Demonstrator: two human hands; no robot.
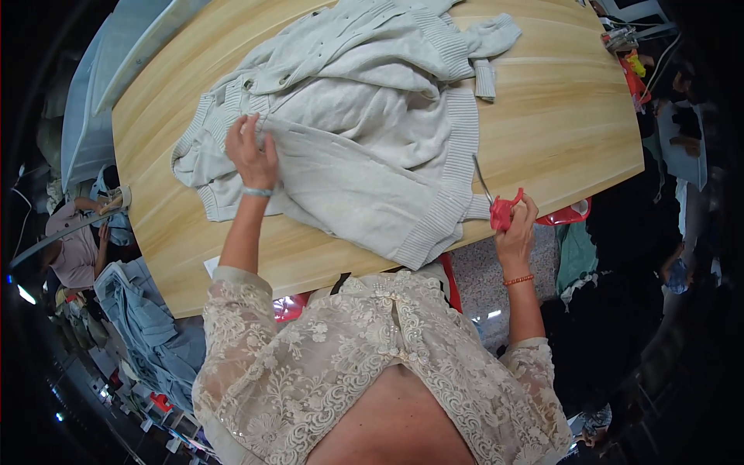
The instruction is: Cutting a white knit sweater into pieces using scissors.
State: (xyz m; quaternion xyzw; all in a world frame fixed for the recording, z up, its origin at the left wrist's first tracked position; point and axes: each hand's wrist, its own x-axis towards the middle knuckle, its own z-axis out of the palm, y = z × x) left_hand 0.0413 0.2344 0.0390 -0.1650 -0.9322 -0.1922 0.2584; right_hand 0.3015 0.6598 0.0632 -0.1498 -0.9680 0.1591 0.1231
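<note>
A pale grey knitted cardigan (pixel 372 116) with ribbed edges and dark buttons lies spread and rumpled over the wooden table. My left hand (pixel 253 159) rests on its left part, just below a button, with the fingers stretched out over the knit. In my right hand (pixel 515 232) is a pair of scissors (pixel 504 213) with red handles, held at the table's near edge beside the cardigan's ribbed hem. Their metal blades point away from me, next to the ribbing. The fingers' far side is partly hidden by the handles.
The wooden table (pixel 566 101) curves across the view. Translucent plastic bins (pixel 132 58) stand at its far left. Blue-grey garments (pixel 147 318) are heaped at the lower left, where another person (pixel 74 240) sits. Dark cloth (pixel 620 310) hangs at the right.
</note>
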